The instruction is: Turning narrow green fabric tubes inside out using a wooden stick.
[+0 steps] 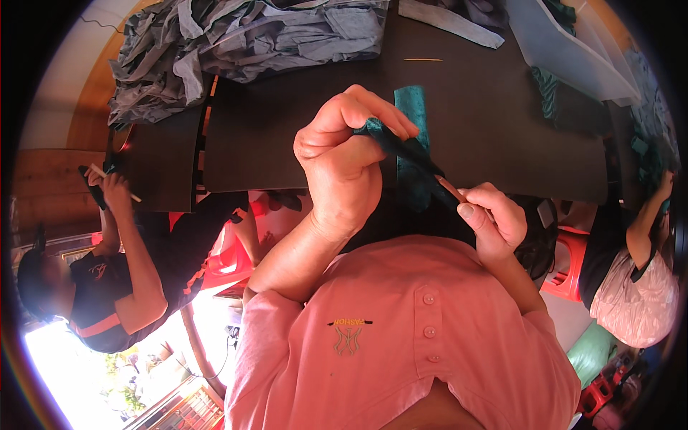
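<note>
My left hand (340, 154) is raised over the table's near edge, its fingers closed on one end of a narrow dark teal velvet piece (396, 145). That fabric slants down to the right. At its lower end a thin brown stick (449, 188) shows, pinched between the thumb and fingers of my right hand (496, 218). How far the stick reaches into the fabric is hidden. Behind the left fingers, a flat teal velvet strip (411, 100) lies on the dark table (502, 136) and extends to its near edge.
Heaped grey fabric pieces (287, 43) cover the far left. A pale strip (451, 23) and a thin yellow stick (423, 59) lie farther back. A translucent bin (573, 54) stands far right, near teal cloth (546, 93). Co-workers sit left (122, 272) and right (631, 279).
</note>
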A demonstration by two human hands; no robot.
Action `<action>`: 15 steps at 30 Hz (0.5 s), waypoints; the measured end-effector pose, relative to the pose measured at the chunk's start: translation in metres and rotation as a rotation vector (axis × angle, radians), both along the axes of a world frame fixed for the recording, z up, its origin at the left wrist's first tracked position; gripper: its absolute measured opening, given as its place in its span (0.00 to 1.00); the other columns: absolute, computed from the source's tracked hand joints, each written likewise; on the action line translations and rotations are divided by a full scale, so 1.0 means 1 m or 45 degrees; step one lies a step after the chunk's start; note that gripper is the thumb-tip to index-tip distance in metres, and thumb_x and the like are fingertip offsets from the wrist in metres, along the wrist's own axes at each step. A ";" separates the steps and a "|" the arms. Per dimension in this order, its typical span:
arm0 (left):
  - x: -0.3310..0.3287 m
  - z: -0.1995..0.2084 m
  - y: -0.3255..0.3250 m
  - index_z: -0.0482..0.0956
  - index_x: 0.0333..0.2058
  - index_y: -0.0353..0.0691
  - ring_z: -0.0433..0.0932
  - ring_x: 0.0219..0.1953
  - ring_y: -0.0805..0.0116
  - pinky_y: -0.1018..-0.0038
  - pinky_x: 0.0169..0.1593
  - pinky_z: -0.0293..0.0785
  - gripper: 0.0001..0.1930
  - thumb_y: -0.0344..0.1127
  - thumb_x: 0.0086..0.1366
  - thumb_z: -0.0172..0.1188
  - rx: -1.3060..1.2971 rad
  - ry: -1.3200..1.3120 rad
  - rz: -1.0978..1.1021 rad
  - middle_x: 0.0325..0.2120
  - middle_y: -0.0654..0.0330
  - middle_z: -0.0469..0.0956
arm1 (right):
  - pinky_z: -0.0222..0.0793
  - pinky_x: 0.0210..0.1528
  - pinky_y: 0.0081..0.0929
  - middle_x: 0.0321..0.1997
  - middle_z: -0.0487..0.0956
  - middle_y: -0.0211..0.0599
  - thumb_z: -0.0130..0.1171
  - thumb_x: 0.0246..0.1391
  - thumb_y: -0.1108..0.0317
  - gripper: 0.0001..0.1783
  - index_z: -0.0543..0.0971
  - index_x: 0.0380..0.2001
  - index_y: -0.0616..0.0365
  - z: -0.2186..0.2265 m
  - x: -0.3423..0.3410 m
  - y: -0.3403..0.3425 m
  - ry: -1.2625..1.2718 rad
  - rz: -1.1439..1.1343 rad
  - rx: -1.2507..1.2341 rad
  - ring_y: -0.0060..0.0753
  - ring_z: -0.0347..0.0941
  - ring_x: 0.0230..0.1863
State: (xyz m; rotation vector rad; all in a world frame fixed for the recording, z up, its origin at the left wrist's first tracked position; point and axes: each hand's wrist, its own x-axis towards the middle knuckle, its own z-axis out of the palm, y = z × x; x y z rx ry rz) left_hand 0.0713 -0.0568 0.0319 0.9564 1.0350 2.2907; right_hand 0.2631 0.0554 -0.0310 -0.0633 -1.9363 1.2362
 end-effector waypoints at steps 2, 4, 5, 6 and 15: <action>0.001 -0.002 0.001 0.71 0.22 0.33 0.79 0.31 0.62 0.72 0.39 0.74 0.12 0.10 0.44 0.44 -0.002 -0.002 0.023 0.26 0.53 0.76 | 0.66 0.25 0.20 0.30 0.82 0.46 0.66 0.50 0.81 0.08 0.77 0.34 0.68 0.000 0.000 0.000 0.001 0.006 -0.037 0.26 0.72 0.22; 0.001 -0.005 0.001 0.69 0.22 0.33 0.78 0.31 0.62 0.73 0.38 0.72 0.11 0.11 0.42 0.43 -0.021 0.023 0.053 0.26 0.53 0.76 | 0.65 0.25 0.19 0.30 0.82 0.45 0.67 0.50 0.80 0.08 0.78 0.34 0.68 0.000 0.000 -0.002 0.004 -0.013 -0.037 0.25 0.72 0.23; 0.001 -0.006 0.001 0.69 0.22 0.33 0.78 0.31 0.62 0.73 0.38 0.72 0.11 0.11 0.42 0.43 -0.019 0.024 0.053 0.26 0.53 0.76 | 0.65 0.25 0.19 0.30 0.82 0.45 0.67 0.50 0.80 0.08 0.78 0.34 0.68 -0.001 0.000 -0.002 0.005 -0.013 -0.035 0.25 0.72 0.23; 0.002 -0.006 0.000 0.69 0.22 0.33 0.77 0.31 0.63 0.74 0.38 0.71 0.11 0.11 0.42 0.43 -0.051 0.058 0.075 0.26 0.54 0.76 | 0.64 0.25 0.19 0.30 0.82 0.44 0.67 0.50 0.80 0.08 0.78 0.34 0.68 -0.002 0.000 -0.002 -0.019 -0.020 -0.068 0.25 0.71 0.23; -0.002 -0.008 -0.007 0.73 0.23 0.33 0.75 0.31 0.71 0.78 0.36 0.69 0.11 0.12 0.42 0.46 -0.165 0.201 0.067 0.28 0.56 0.78 | 0.66 0.26 0.20 0.28 0.81 0.42 0.66 0.51 0.80 0.07 0.79 0.34 0.68 0.007 0.003 -0.004 -0.057 -0.008 -0.102 0.24 0.72 0.23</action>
